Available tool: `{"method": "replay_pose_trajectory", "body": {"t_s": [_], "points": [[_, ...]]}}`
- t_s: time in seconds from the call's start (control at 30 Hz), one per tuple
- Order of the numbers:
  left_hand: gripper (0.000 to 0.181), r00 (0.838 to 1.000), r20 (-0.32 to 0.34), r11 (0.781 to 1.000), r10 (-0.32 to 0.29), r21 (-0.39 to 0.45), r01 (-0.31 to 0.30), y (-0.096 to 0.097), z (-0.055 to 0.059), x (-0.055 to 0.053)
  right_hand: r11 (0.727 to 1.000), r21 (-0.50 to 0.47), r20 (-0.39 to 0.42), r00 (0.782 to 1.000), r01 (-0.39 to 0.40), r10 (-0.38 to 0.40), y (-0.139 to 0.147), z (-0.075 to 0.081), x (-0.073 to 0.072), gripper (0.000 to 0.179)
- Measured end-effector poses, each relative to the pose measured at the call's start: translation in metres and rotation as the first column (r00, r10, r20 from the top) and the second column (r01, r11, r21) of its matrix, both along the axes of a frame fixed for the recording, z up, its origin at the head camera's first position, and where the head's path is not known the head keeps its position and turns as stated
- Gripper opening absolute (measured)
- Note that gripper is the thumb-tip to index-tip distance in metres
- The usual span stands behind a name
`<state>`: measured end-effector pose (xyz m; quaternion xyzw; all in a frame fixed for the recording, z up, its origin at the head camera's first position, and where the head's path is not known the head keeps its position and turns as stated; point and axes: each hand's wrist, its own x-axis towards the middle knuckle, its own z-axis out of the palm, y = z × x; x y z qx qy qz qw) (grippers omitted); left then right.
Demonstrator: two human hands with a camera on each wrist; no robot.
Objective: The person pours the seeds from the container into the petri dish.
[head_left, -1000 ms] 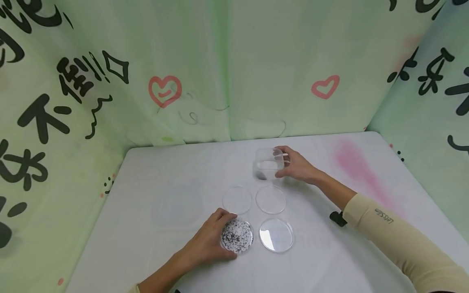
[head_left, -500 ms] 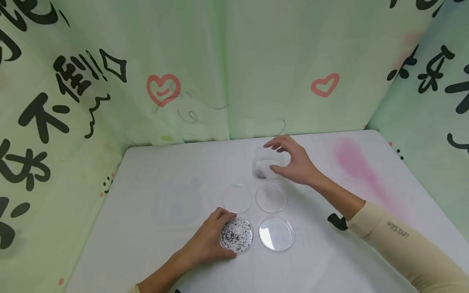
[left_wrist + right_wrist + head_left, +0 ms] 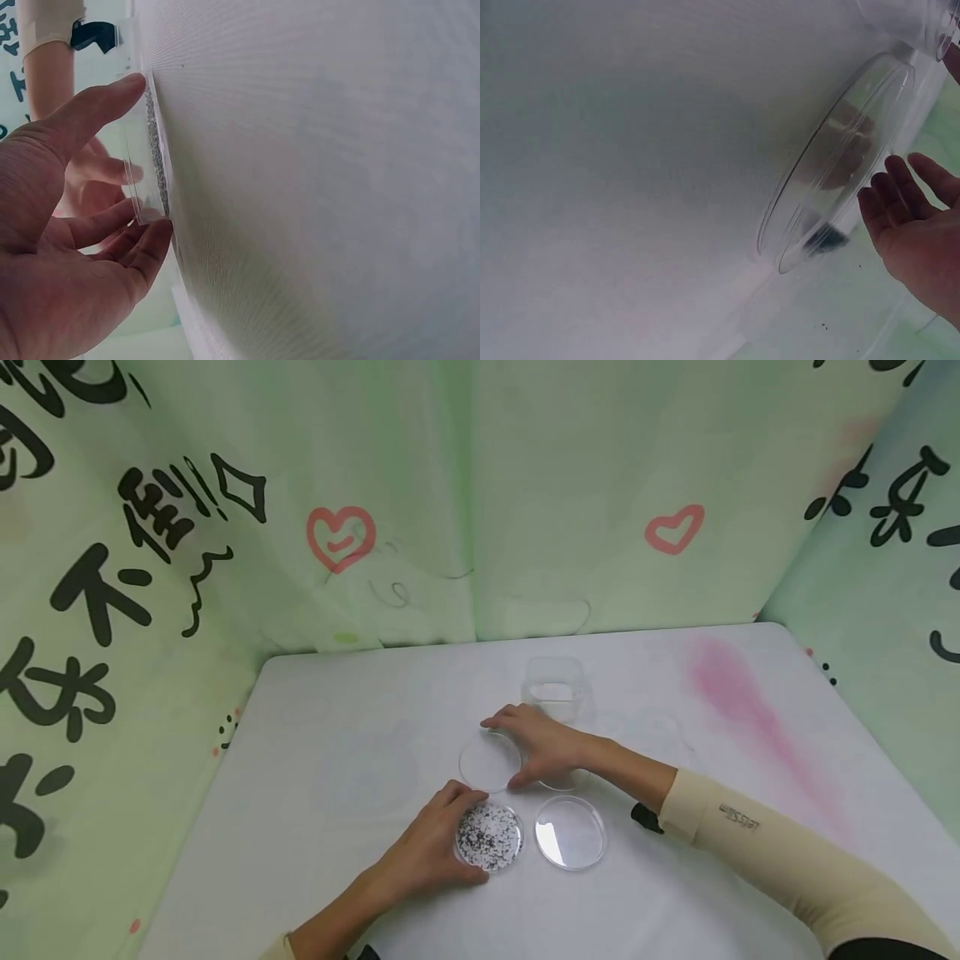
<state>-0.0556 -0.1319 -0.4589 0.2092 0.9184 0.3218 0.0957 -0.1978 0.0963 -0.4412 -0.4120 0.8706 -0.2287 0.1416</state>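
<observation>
My left hand [image 3: 429,847] grips a round clear petri dish [image 3: 491,837] by its sides. The dish holds black and white specks; in the left wrist view they form a thin grey layer [image 3: 157,146] along its bottom. Behind that dish lies a clear round lid [image 3: 487,764]. My right hand [image 3: 546,743] hovers at its right side, thumb and fingers spread. In the right wrist view the fingers are extended beside a clear round dish [image 3: 817,187]. Another clear disc [image 3: 564,782] is mostly hidden beneath the right hand.
An empty clear petri dish [image 3: 571,833] lies to the right of the speckled one. Toward the back of the white table [image 3: 360,877] stands a clear plastic box [image 3: 555,672]. Green curtains [image 3: 562,527] with drawings hang behind and at both sides.
My right hand has let go of the clear plastic box and moved toward me and left, to the back lid. The left hand has stayed on the speckled petri dish.
</observation>
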Motion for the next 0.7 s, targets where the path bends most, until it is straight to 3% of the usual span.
{"method": "replay_pose_trajectory", "body": {"t_s": [0.23,0.43,0.53,0.7], "points": [[0.092,1.0,-0.014,1.0,-0.017,0.006,0.017,0.0002,-0.0004,-0.0017,0.998,0.069,-0.066,0.998,-0.012,0.016,-0.007,-0.0031,-0.0013,0.097],[0.093,1.0,0.002,1.0,-0.006,0.001,0.006,0.0014,0.0021,-0.0021,0.999,0.044,-0.091,0.996,-0.016,0.02,-0.0079,-0.0009,-0.0024,0.089],[0.093,1.0,0.014,1.0,0.001,-0.014,-0.001,0.0018,0.002,-0.002,1.0,0.013,-0.085,0.996,-0.008,0.009,-0.0073,-0.0024,-0.003,0.089],[0.093,1.0,0.022,1.0,-0.002,-0.015,0.002,0.0009,0.0024,-0.0014,0.998,-0.053,0.011,0.999,0.039,-0.039,-0.0028,0.0026,-0.0026,0.089]]}}
